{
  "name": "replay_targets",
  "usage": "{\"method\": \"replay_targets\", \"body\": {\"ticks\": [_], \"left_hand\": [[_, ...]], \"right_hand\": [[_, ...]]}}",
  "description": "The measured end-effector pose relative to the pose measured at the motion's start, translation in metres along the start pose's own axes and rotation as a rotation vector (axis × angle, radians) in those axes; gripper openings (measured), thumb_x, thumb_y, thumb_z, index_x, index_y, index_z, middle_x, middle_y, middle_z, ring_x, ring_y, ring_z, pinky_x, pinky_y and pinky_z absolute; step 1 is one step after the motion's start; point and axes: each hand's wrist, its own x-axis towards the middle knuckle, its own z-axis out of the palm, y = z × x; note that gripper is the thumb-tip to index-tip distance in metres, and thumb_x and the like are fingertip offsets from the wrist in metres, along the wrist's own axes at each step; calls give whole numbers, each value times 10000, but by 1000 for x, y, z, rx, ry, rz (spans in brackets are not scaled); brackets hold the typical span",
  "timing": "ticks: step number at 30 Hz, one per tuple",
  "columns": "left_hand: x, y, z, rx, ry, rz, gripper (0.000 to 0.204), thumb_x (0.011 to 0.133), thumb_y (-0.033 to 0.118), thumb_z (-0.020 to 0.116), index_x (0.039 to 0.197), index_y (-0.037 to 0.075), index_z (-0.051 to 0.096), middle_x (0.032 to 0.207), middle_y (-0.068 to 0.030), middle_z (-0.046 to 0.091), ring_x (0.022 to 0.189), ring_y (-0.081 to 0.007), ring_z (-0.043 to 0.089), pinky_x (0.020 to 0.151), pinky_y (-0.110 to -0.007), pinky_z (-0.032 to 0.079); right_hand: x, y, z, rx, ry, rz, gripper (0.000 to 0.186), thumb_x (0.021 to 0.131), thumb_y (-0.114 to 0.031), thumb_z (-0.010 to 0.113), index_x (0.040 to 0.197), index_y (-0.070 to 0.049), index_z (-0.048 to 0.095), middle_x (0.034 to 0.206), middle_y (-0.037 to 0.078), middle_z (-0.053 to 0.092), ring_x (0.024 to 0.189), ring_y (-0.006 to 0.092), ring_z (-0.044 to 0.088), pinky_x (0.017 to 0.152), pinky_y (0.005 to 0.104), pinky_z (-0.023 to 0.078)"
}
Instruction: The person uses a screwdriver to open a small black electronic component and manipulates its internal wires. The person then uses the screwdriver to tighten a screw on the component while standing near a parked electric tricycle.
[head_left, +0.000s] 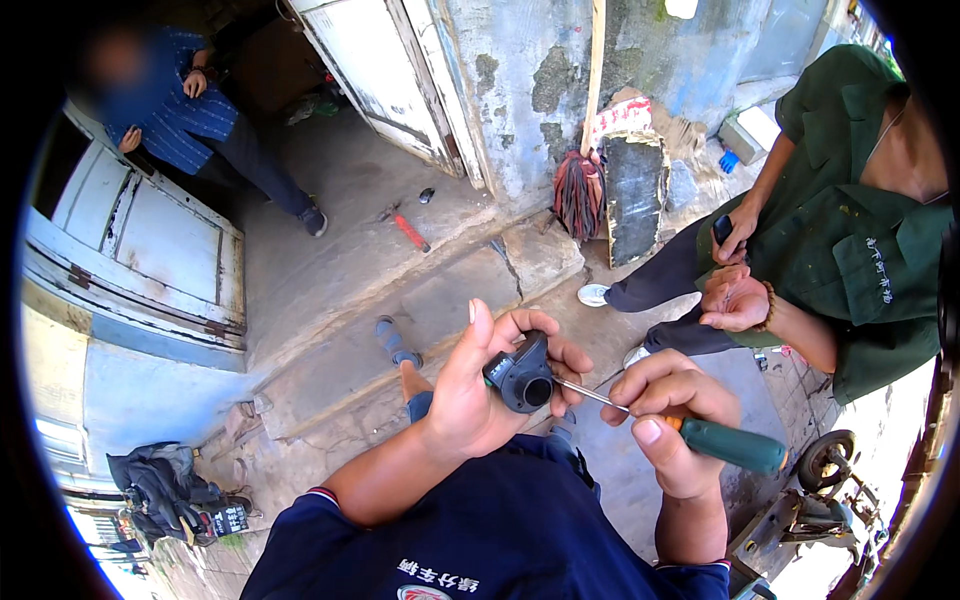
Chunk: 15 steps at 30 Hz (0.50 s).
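My left hand (465, 410) holds up a small black plastic device (524, 372) with a round, tube-like opening facing me. Its fingers curl around the far side and the thumb points upward. In my right hand (680, 415) is a screwdriver (735, 446) with a dark green handle and an orange collar, gripped between thumb and fingers. The thin metal shaft runs leftward to the right side of the device. Its tip meets the housing near my left fingertips, where the exact contact is hard to make out.
A person in a green shirt (850, 215) stands close at right, holding a small dark object. Another person in blue (200, 110) is in the doorway. A red-handled tool (411, 233) lies beyond the stone step. A mop (580, 195) leans by a board (635, 200); a two-wheeler (827, 461) stands at lower right.
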Motion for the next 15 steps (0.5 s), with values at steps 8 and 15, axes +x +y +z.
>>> {"method": "replay_targets", "body": {"ticks": [8,15], "left_hand": [[3,6,-10,55,30,118,630,1068,644,264,1196,88,530,1083,-222,677,889,-296,684,742,-391,529],[0,8,0,73,131,157,663,1056,670,262,1180,93,565,1021,-206,688,864,-296,692,711,-380,539]], "right_hand": [[0,-6,15,-114,-170,-167,188,877,-104,751,937,59,680,1018,225,676,831,267,739,717,348,610],[3,-4,20,-280,-290,-287,132,850,-48,718,936,43,676,1005,220,691,808,249,728,704,323,595]]}}
